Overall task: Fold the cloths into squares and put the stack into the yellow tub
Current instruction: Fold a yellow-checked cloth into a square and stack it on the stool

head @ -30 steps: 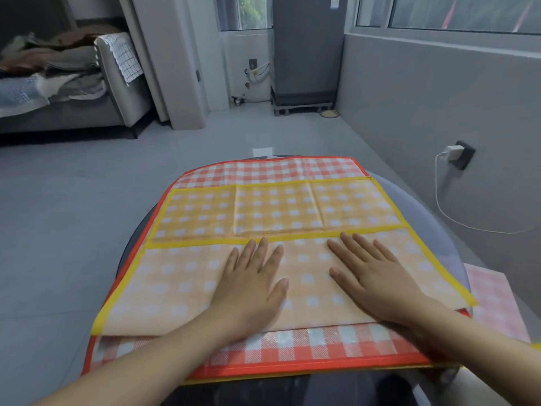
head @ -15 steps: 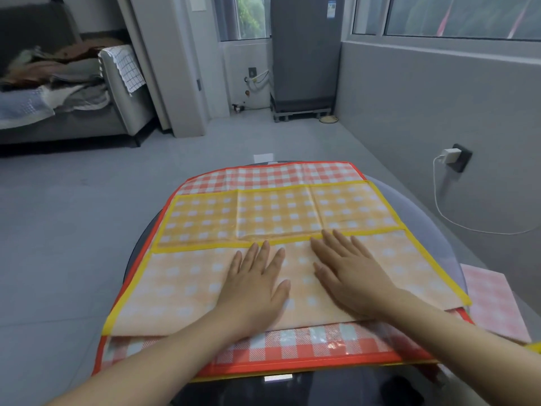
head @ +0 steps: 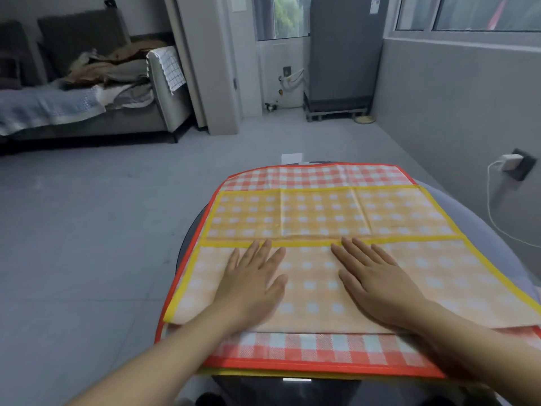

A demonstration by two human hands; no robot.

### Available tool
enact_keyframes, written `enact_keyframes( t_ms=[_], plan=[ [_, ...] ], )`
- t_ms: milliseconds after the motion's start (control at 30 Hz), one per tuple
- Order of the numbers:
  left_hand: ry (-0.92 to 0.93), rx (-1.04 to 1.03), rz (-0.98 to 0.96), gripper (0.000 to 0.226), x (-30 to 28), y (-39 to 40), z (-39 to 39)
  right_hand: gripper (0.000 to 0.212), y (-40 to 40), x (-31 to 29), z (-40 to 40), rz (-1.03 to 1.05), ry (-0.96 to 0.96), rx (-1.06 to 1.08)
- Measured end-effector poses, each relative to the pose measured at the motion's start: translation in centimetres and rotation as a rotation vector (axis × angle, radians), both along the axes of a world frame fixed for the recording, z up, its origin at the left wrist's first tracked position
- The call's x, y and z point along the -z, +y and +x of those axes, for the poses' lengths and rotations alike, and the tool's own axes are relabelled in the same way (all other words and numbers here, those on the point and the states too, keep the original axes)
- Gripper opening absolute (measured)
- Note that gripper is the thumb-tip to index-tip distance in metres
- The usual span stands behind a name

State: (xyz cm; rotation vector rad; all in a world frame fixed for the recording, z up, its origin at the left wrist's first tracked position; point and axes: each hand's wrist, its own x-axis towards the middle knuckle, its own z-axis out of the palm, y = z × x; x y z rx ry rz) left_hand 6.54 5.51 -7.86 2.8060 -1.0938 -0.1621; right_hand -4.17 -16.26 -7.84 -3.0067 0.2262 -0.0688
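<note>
1. Both hands lie flat with straight, slightly spread fingers, holding nothing: the left hand point(head: 251, 284) and right hand point(head: 371, 281) press side by side on the near flap of the yellow-checked cloth point(head: 322, 218).
2. That cloth sits directly under the palms. Its near part is turned over toward the far side, so a paler underside shows beneath the hands, while beyond the fingertips the brighter checked face is exposed, marked with old crease lines and edged in a yellow border.
3. The fingertips reach roughly to the turned-over edge, which falls short of the far border, so the fold looks like a partial one, not yet a square.
4. Judging by this, the step in hand is flattening the first fold. Next would likely be a smoothing sweep outward, then lifting an edge for another fold; that calls for matching corners so the borders line up.
5. Under it, showing nearer than the wrists and beyond the fingertips, lies a red-checked cloth point(head: 319, 348) with a red border, still spread open.
6. Both rest on a dark round desk point(head: 480, 218).
7. No yellow tub is in view, so stacking seems well off.
</note>
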Motion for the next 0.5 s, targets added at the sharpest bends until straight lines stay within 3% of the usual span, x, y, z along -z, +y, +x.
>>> enact_keyframes(
  t_ms=[267,500],
  plan=[
    [0.023,-0.064,0.001,0.057,-0.2,3.0,1.8,0.099,0.0,0.1,0.1,-0.02,-0.005,0.007],
    [0.052,-0.065,-0.093,0.054,-1.9,0.8,2.6,0.088,-0.7,-2.0,2.2,0.042,-0.095,-0.009]
  ],
)
